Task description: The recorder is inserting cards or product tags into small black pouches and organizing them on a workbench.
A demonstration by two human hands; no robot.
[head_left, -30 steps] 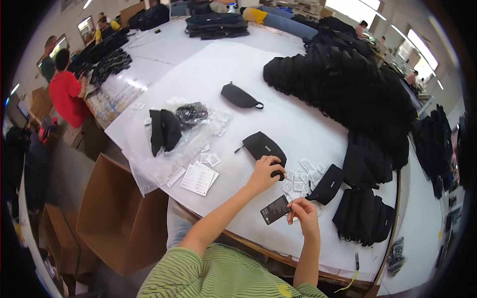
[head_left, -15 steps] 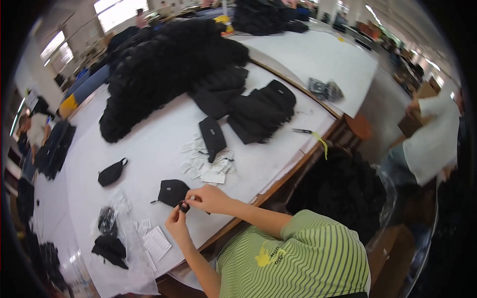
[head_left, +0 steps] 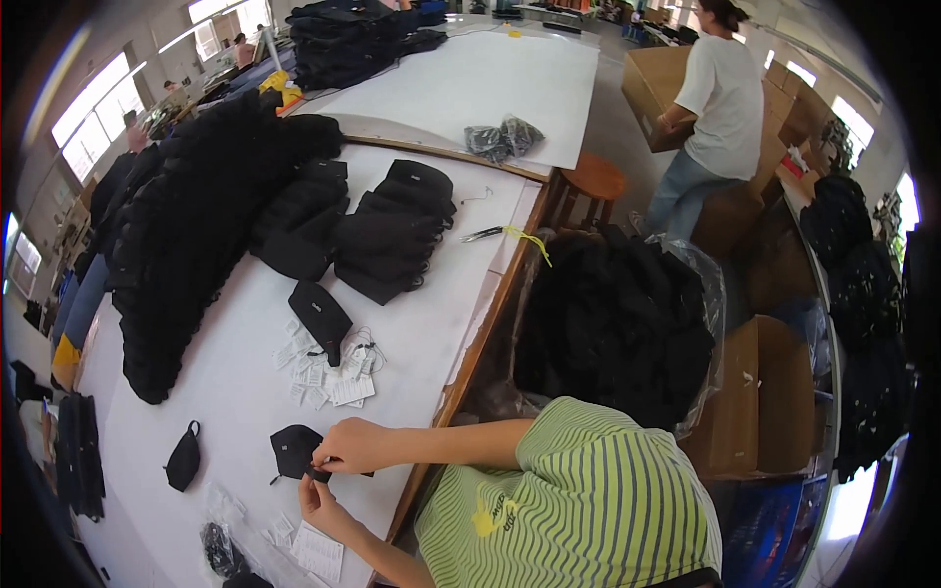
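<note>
Two hands meeting low and left of centre in the frame, over a white-covered table (head_left: 235, 392). Right hand (head_left: 355, 446) closed, pinching the edge of a small black pouch (head_left: 294, 450) lying flat on the table. Left hand (head_left: 321, 502) just below it, fingers also pinched onto a small dark bit at the pouch's near edge, though too tiny to tell what exactly. Both touching the same spot basically.

Just above and right of the pouch, a scatter of white paper tags (head_left: 328, 377) with thin loops, and another flat black pouch (head_left: 320, 315) resting on top of them. Lone black pouch (head_left: 182, 458) off to the left, well apart. Clear plastic bags with dark stuff (head_left: 227, 549) at the bottom left edge. Big heap of black pouches (head_left: 196, 225) filling the upper left, smaller stack (head_left: 392, 230) at centre top. Scissors with a yellow tie (head_left: 500, 234) near the table's right edge. Person in a white shirt (head_left: 720, 103) holding a cardboard box (head_left: 652, 88) in the upper right.
</note>
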